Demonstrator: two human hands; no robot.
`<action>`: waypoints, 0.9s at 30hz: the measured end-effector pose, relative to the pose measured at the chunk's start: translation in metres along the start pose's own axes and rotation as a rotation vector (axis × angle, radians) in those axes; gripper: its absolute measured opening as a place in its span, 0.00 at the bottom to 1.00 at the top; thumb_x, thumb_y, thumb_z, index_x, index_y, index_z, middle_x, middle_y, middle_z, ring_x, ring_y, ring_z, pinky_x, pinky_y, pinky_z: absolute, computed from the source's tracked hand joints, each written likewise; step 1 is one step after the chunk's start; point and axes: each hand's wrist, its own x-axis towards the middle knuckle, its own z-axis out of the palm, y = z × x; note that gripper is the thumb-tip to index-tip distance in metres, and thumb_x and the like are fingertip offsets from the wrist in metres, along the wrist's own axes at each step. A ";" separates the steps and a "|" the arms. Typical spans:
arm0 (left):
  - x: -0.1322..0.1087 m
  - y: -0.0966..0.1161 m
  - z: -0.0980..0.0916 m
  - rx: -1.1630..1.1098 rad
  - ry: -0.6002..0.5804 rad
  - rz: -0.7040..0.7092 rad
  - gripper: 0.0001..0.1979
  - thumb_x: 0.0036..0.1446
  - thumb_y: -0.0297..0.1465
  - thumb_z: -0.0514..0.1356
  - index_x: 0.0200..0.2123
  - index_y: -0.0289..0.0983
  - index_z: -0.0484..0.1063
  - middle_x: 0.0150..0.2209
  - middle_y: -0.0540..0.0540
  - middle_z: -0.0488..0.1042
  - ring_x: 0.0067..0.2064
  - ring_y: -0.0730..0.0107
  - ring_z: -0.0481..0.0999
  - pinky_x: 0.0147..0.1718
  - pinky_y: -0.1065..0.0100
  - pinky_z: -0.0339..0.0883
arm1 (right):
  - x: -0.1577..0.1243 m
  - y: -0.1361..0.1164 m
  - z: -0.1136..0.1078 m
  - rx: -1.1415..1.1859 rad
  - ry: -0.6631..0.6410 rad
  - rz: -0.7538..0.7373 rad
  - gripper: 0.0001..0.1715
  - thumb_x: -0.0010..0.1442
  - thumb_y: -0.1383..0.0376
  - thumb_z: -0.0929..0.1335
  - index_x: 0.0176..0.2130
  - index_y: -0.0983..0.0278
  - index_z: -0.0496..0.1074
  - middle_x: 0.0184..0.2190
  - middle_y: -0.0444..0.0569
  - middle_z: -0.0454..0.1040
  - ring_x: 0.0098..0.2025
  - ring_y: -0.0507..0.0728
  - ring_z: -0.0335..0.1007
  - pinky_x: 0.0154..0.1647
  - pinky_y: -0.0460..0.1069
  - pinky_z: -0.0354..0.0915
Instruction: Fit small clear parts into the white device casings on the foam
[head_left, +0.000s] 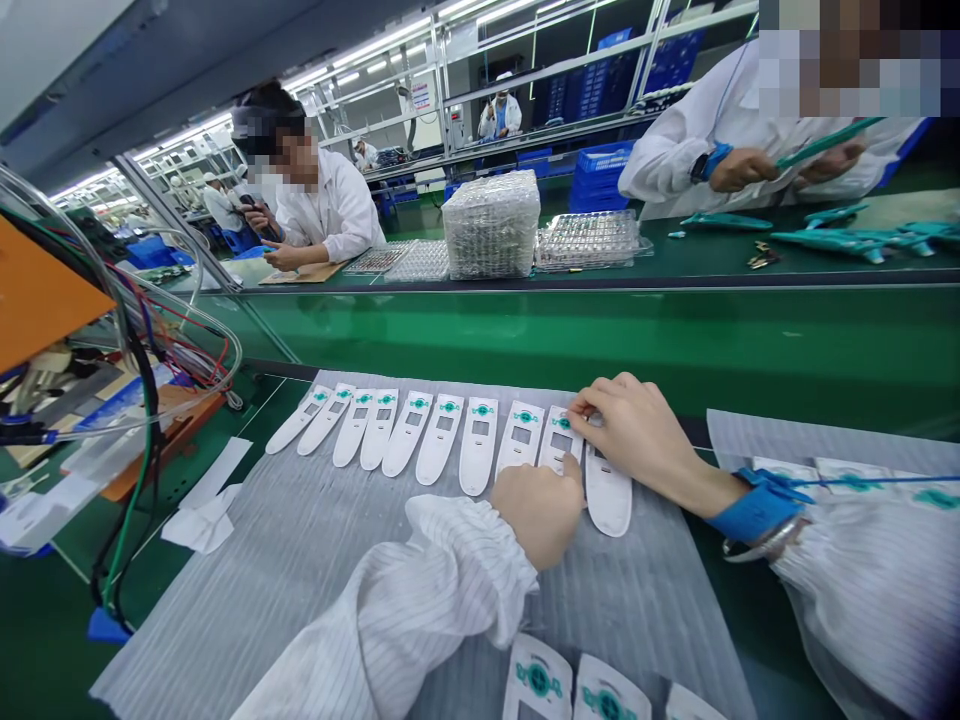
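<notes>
Both my hands meet over a row of white remote-shaped plastic covers with green keypad markings and small windows. My left hand [538, 512] is curled closed, its index fingertip at the lower right of one white cover [556, 440]; what its other fingers hold, if anything, is hidden. From the right, my right hand [637, 425] pinches the top right edge of that same cover between thumb and finger. Just under my right hand lies the end cover [608, 495], its top partly hidden. To the left stands another white cover [520, 437].
Foam sheet [315, 590] lies under the covers, with more covers [538, 680] at the near edge and others at right. Loose cables [142, 400] hang at left. Across the green divider are a wrapped stack [491, 225], trays and two co-workers at their bench.
</notes>
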 end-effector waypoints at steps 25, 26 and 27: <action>0.003 -0.007 0.010 -0.004 0.029 0.038 0.27 0.68 0.35 0.51 0.66 0.30 0.54 0.39 0.33 0.80 0.43 0.46 0.81 0.37 0.56 0.74 | 0.007 0.021 -0.016 0.126 -0.165 -0.059 0.14 0.61 0.59 0.65 0.34 0.55 0.81 0.35 0.47 0.79 0.36 0.59 0.65 0.37 0.54 0.58; 0.002 -0.007 0.010 -0.007 0.033 0.038 0.27 0.68 0.35 0.51 0.66 0.30 0.54 0.39 0.32 0.80 0.43 0.46 0.81 0.37 0.56 0.74 | 0.009 0.020 -0.017 0.126 -0.179 -0.038 0.13 0.60 0.59 0.66 0.33 0.55 0.81 0.35 0.46 0.79 0.37 0.59 0.65 0.37 0.54 0.58; 0.002 -0.007 0.010 -0.010 0.035 0.039 0.27 0.68 0.35 0.51 0.66 0.30 0.54 0.39 0.32 0.80 0.44 0.46 0.81 0.37 0.55 0.74 | 0.011 0.018 -0.018 0.124 -0.188 -0.020 0.13 0.60 0.60 0.66 0.32 0.55 0.80 0.35 0.46 0.79 0.37 0.59 0.65 0.38 0.54 0.58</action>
